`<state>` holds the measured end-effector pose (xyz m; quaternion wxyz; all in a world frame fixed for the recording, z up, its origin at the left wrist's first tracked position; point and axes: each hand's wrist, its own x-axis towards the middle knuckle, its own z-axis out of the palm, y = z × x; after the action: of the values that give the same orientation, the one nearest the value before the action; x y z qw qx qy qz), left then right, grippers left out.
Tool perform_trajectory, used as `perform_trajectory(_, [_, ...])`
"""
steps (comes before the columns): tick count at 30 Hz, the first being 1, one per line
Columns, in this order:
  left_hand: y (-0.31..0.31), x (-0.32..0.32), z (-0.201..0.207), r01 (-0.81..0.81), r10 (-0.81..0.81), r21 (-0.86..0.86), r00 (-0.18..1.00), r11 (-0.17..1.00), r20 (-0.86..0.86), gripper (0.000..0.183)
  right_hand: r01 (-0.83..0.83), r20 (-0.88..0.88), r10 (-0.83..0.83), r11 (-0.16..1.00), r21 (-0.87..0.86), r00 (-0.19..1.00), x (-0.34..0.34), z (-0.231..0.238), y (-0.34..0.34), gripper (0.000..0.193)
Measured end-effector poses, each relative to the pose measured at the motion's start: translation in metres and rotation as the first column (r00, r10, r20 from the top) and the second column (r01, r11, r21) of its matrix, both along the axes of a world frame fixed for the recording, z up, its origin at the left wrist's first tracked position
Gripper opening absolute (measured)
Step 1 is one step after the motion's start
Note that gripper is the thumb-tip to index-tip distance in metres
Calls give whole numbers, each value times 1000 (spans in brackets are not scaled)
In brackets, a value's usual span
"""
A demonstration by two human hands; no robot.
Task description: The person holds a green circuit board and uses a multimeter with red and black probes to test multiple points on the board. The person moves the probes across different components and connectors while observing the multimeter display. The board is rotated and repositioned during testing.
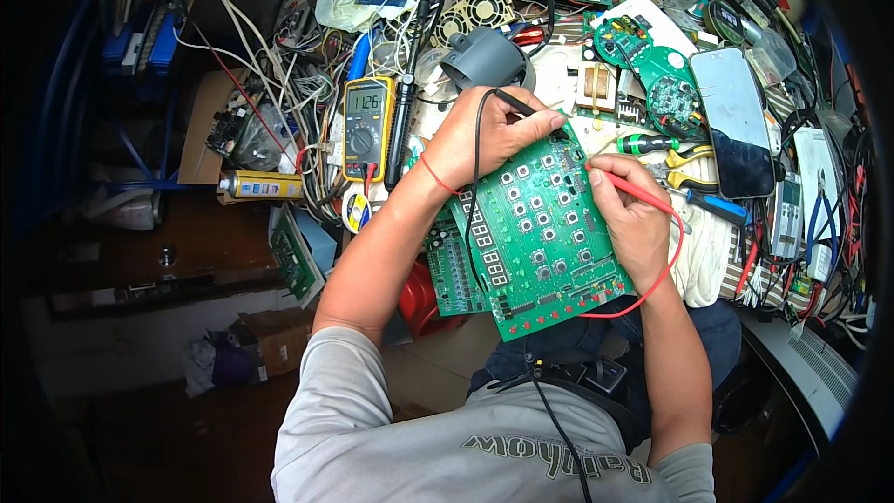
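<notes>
A green circuit board (531,233) with rows of push buttons, red-lit-looking parts along its lower edge and a strip of digit displays lies tilted in front of me. My left hand (480,135) is closed on a black test probe (514,102), its thumb at the board's top corner. In my right hand (633,219) is a red test probe (633,188), pinched, its tip at the board's upper right edge. A second green board (456,270) shows partly behind the first. The yellow multimeter (365,130) left of my left hand has its display lit.
Pliers (689,168), a green-black screwdriver (647,143) and a phone (733,121) lie to the right. A grey cylindrical part (484,61), fans (475,11) and tangled wires (289,65) crowd the far bench. A loose board (295,261) leans at the bench's left edge.
</notes>
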<state>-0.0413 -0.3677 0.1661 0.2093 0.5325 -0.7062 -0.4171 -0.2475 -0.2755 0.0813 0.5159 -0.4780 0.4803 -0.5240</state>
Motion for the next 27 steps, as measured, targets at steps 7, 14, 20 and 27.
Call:
perform_trajectory(7, [0, 0, 0, 17, -17, -3, 1000, 1000, -18, 27, 1, 15, -1, 1000, 8, 1000, 1, 0, 0, 17])
perform_trajectory(14, [0, 1, 0, 17, -17, -12, 1000, 1000, -17, 27, -1, 1, 1, 1000, -1, 1000, 0, 0, 0, 17])
perform_trajectory(20, [0, 0, 2, 21, -20, -35, 999, 999, 27, 28, 26, -3, -26, 998, -49, 1000, 1, -2, -1, 18])
perform_trajectory(27, [0, 0, 1, -6, 6, 11, 1000, 1000, 18, 31, 4, -7, -4, 1000, -17, 1000, 0, -2, 0, 17])
